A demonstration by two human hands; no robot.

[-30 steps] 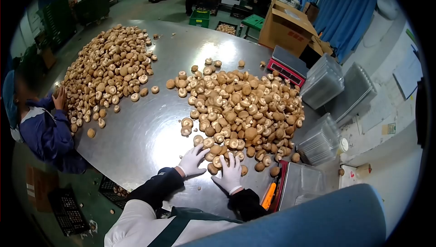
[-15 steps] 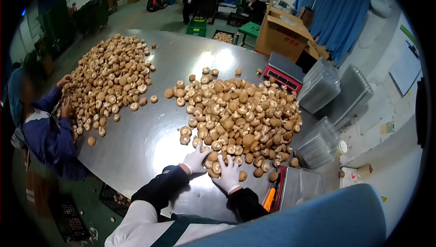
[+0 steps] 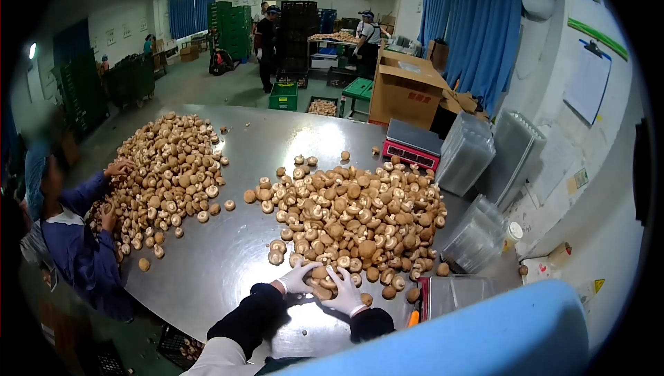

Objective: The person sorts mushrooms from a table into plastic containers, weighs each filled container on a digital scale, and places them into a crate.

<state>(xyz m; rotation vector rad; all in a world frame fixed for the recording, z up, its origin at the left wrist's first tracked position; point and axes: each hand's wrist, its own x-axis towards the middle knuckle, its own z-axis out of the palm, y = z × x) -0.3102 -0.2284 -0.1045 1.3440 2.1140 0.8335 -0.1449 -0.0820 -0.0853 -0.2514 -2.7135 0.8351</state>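
My left hand point(image 3: 297, 279), in a white glove, curls around the left side of a small cluster of brown mushrooms point(image 3: 320, 286). From the other side my right hand point(image 3: 346, 296), gloved too, presses its fingers against the same cluster. Both hands are at the near edge of a large mushroom pile point(image 3: 360, 213) with tan caps and pale stems. Some of the held mushrooms are hidden behind my fingers. Loose mushrooms lie just right of my right hand, and a stacked-looking pair point(image 3: 277, 251) sits to the left of the pile.
Across the steel table point(image 3: 238, 238), a co-worker in a blue top point(image 3: 86, 227) handles a second mushroom pile point(image 3: 169, 168). A red scale point(image 3: 411, 155), clear plastic trays point(image 3: 467, 151) and a cardboard box point(image 3: 408, 92) stand right. An orange-handled tool point(image 3: 413, 318) lies by the nearer scale.
My view has tilted upward, so the table sits lower and more of the room shows. Both hands stay around the mushroom cluster, with the fingers drawn closer over it.
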